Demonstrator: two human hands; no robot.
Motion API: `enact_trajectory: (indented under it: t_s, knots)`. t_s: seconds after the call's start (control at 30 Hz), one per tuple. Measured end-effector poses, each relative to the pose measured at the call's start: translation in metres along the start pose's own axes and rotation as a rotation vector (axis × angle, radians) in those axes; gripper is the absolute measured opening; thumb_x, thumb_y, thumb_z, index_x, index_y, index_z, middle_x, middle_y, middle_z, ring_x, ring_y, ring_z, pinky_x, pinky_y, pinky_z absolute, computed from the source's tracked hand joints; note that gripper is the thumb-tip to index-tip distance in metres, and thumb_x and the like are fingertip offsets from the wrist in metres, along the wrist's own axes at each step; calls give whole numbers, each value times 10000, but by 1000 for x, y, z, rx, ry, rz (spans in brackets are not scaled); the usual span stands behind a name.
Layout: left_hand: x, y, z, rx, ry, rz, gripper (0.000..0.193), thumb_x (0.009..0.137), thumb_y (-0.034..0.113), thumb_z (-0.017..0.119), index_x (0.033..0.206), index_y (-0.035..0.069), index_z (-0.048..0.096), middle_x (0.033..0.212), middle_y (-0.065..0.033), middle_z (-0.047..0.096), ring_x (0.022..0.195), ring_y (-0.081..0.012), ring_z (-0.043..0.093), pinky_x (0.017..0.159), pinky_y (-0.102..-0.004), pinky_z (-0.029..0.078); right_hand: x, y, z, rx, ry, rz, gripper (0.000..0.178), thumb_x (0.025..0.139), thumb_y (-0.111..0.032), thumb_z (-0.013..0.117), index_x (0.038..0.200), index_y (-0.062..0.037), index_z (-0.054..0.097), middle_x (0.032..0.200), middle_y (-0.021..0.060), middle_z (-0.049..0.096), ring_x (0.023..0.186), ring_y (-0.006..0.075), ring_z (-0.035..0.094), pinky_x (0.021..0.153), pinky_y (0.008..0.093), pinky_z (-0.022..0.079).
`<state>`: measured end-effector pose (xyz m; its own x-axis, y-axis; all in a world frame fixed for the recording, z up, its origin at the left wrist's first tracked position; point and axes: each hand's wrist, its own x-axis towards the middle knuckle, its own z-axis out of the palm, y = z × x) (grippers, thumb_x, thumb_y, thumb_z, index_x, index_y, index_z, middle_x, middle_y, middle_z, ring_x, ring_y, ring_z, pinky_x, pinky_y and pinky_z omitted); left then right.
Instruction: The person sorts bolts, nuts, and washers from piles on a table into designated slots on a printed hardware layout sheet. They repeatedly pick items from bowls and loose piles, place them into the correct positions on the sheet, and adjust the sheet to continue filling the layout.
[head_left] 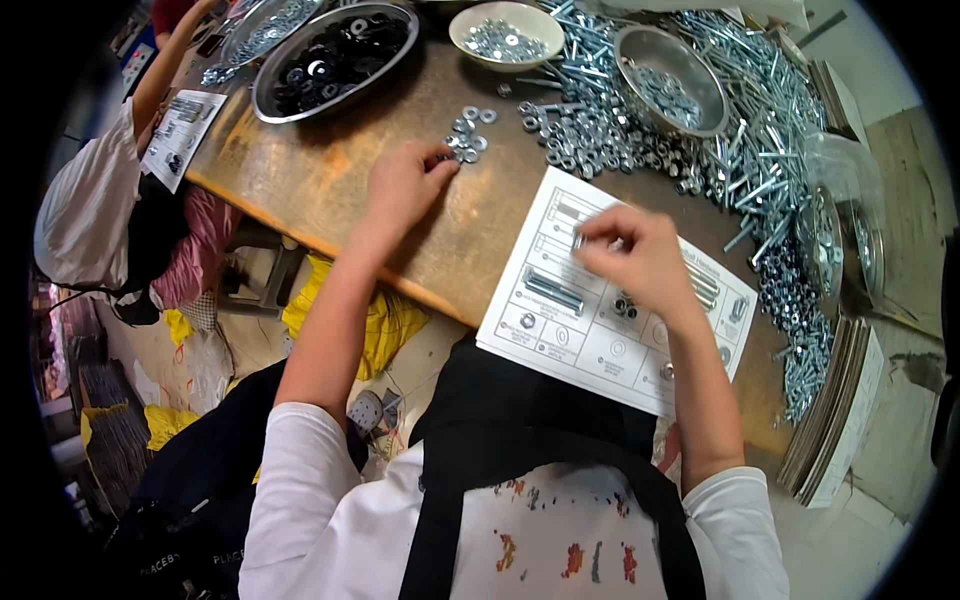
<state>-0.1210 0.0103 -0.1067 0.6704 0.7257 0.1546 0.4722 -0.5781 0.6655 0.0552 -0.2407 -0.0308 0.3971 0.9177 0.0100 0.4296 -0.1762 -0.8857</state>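
Note:
My left hand (400,187) rests on the worn table with thumb and fingertips closed at the edge of a small group of washers (468,127); what it pinches is hidden. Over a printed hardware card (507,318), my right hand (640,252) is closed in a pinch on a small silver metal piece (579,241), too small to name exactly. Bolts (553,290) lie side by side on the card's left. More bolts (703,287) show beyond my right wrist. Dark-centred nuts (625,307) sit in a middle box, and one nut (527,321) lies lower left.
Loose nuts (590,140) and a large heap of bolts (770,110) spread across the right. A steel bowl (722,125) stands among them. Farther back are a cream bowl (458,40) and a steel basin (262,105) of black washers. Another person (85,215) sits at left; stacked cards (835,420) stand right.

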Motion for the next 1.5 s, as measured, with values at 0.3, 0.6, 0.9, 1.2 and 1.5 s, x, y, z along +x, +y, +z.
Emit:
enact_trajectory:
  t_s: [0.3, 0.6, 0.9, 1.2, 1.5]
  knots:
    - [11, -5, -7, -109, -117, -9, 230, 851, 234, 733, 994, 54, 750, 840, -124, 731, 723, -221, 675, 690, -332, 505, -87, 11, 59, -481, 2, -106, 151, 799, -131, 734, 897, -29, 680, 861, 101, 612, 690, 293, 648, 613, 390, 537]
    - [3, -20, -8, -434, 63, -127, 230, 910, 214, 688, 973, -3, 736, 805, -37, 722, 716, -80, 613, 653, -253, 471, -101, -2, 44, -390, 86, -109, 201, 807, -116, 757, 981, -30, 704, 913, 91, 662, 713, 236, 669, 603, 331, 541]
    - [-170, 136, 23, -1168, -644, -354, 184, 1009, 225, 594, 940, 61, 642, 790, 30, 582, 724, -31, 522, 643, -184, 423, -126, -10, 37, 195, 191, -50, 266, 781, 42, 761, 1037, -9, 708, 939, 95, 676, 771, 112, 675, 673, 229, 556]
    - [-104, 102, 17, -373, -246, -9, 270, 951, 273, 618, 1049, 40, 711, 805, -105, 657, 732, -224, 629, 699, -365, 510, -125, 1, 33, 237, 308, 99, 224, 796, 61, 703, 1017, 22, 710, 960, 98, 694, 809, 109, 672, 690, 239, 561]
    - [8, 22, 12, 272, 48, 89, 265, 819, 247, 756, 969, 33, 714, 897, -152, 658, 843, -323, 650, 746, -419, 505, -111, 18, 45, -344, 96, -157, 183, 787, -36, 705, 954, -61, 634, 881, 77, 643, 790, 282, 652, 659, 375, 525]
